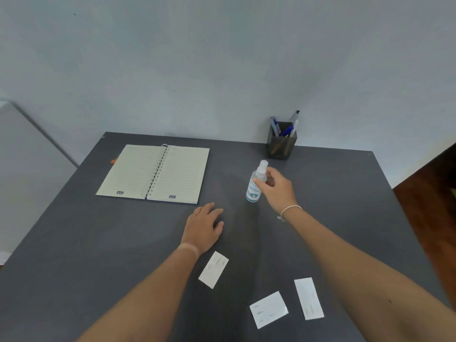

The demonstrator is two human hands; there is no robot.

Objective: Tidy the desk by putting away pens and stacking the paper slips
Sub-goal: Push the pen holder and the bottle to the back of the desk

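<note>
Three white paper slips lie apart near the desk's front: one [213, 269] just behind my left wrist, one [268, 309] at the front middle, one [309, 298] to its right. A dark pen holder [281, 141] with several pens stands at the back right by the wall. My left hand [203, 227] rests flat on the desk, palm down, holding nothing. My right hand [276, 187] wraps its fingers around an upright hand sanitizer spray bottle [255, 187] in the desk's middle.
An open spiral notebook [158, 172] lies at the back left of the grey desk [74, 243]. A pale wall runs behind the desk. A white cabinet stands to the left; brown floor shows at the right edge.
</note>
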